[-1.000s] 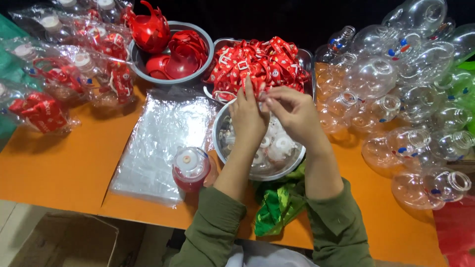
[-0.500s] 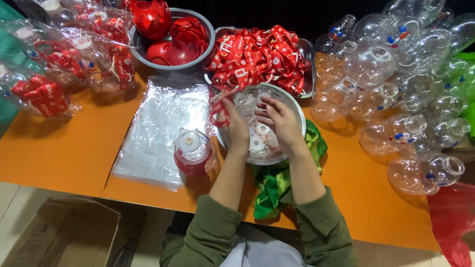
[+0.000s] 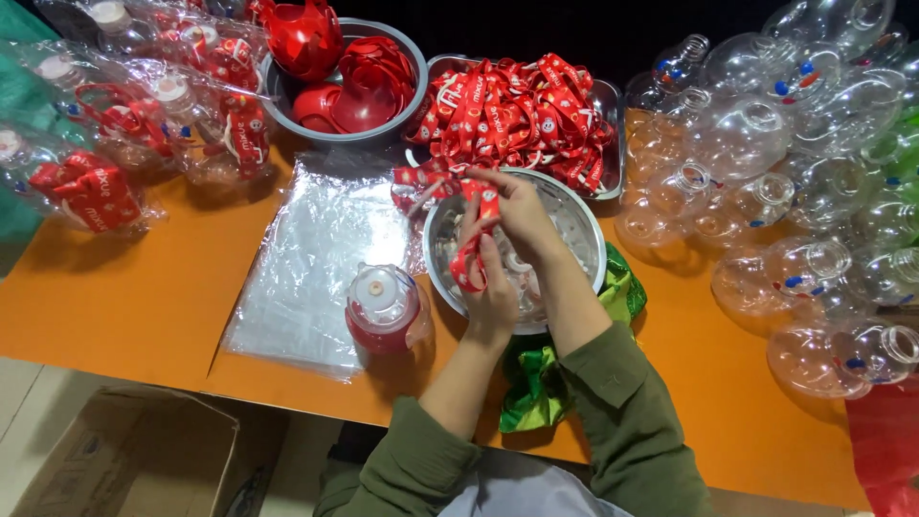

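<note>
Red printed strap [image 3: 476, 239]: running lengthwise from upper right to lower left over the steel bowl [image 3: 586, 225], top end pinched, bottom end looping. Right hand [image 3: 522, 215]: fingers closing on the strap's upper end. Left hand [image 3: 490, 287]: fingers curling around the lower loop, thumb pressing against it. Bowl contents: lying mostly hidden behind both hands, hard to make out. Red jug [image 3: 383, 308]: standing just beside the bowl on a clear plastic sheet [image 3: 306, 268]. Strap heap [image 3: 517, 115]: filling a tray behind. Clear bottles [image 3: 795, 172]: piling at right, some cut off by the picture edge.
</note>
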